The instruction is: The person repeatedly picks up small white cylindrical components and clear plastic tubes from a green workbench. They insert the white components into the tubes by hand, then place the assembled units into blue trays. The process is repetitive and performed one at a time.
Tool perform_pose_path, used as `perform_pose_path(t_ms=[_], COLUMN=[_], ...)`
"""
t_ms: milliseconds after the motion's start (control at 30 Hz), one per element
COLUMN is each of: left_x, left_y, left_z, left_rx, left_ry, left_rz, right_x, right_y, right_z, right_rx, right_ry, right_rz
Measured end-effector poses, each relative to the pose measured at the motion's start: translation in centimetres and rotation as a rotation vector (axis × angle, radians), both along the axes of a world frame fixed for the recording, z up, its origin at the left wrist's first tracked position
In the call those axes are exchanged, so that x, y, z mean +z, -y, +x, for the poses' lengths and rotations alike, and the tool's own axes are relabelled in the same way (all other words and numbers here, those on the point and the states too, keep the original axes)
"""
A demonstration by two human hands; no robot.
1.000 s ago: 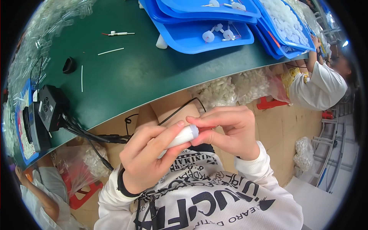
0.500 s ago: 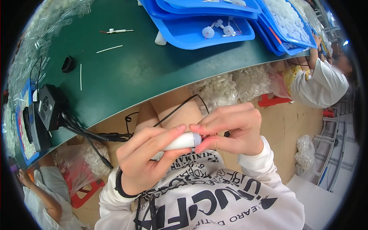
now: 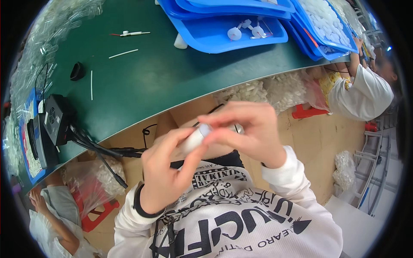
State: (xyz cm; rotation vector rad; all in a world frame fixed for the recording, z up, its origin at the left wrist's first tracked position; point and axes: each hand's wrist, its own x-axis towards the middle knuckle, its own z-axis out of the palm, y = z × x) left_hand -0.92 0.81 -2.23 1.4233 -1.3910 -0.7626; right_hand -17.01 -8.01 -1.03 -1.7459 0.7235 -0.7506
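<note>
— While both hands sit close to the chest, what do they hold?
— The left hand is curled around a white cylinder; the right hand pinches its end, fingers closed on it.
— Where is that?
— Below the edge of the green bench, above the lap.
— And farther off?
— A black adapter with cables at the left, then blue trays with small white parts.
</note>
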Motion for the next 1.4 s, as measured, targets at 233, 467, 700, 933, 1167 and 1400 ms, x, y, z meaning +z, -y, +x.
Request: perform_pose_path(t_ms=[233,467,700,933,1167,1400], left_x=[-3.5,-3.9,-3.5,-3.2,-4.5,-2.0], left_y=[1.2,1.2,1.3,1.8,1.7,2.4], left_z=[1.6,0.9,1.4,1.0,1.0,1.5], left_rx=[-0.139,-0.018,0.022,0.031,-0.033,0.022], left_ry=[-0.707,-0.763,-0.844,-0.913,-1.017,-0.868], left_rz=[0.361,0.339,0.471,0.447,0.379,0.553], right_x=[-5.6,-6.8,-5.5,-3.7,-1.8,-4.6], right_y=[-3.2,-4.9,-6.5,-6.0,-4.7,-6.1], right_z=[2.9,3.7,6.3,6.2,5.9,6.6], right_rx=[-0.561,-0.208,-0.259,-0.274,-0.224,-0.272], right_ry=[0.391,0.107,0.211,-0.022,-0.174,0.349], right_rz=[0.336,0.478,0.64,0.538,0.511,0.845])
